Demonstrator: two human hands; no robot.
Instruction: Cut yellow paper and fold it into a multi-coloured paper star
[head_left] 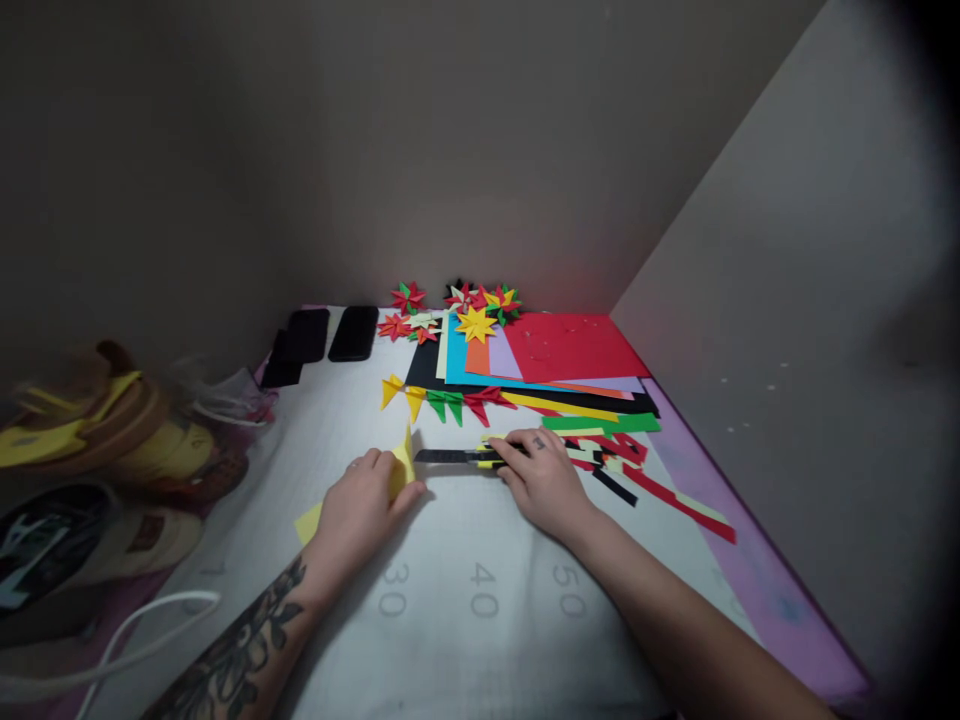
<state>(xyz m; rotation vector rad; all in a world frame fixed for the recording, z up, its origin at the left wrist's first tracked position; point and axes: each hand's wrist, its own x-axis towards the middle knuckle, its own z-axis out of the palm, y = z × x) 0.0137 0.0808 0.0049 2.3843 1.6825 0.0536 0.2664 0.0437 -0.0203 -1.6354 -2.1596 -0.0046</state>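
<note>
My left hand is closed on a folded yellow sheet of paper, whose raised flap stands up beside the thumb. A flat corner of yellow paper shows past the wrist. In my right hand is a utility knife with yellow and black on its handle. Its long dark blade points left, the tip close to the yellow fold; whether they touch I cannot tell. Just beyond the hands lies a row of folded paper points in yellow, green and red.
Folded paper stars sit at the back by the wall, beside stacked coloured sheets. Paper strips and scraps lie to the right. A black phone rests back left. Jars and bags crowd the left edge, with a white cable.
</note>
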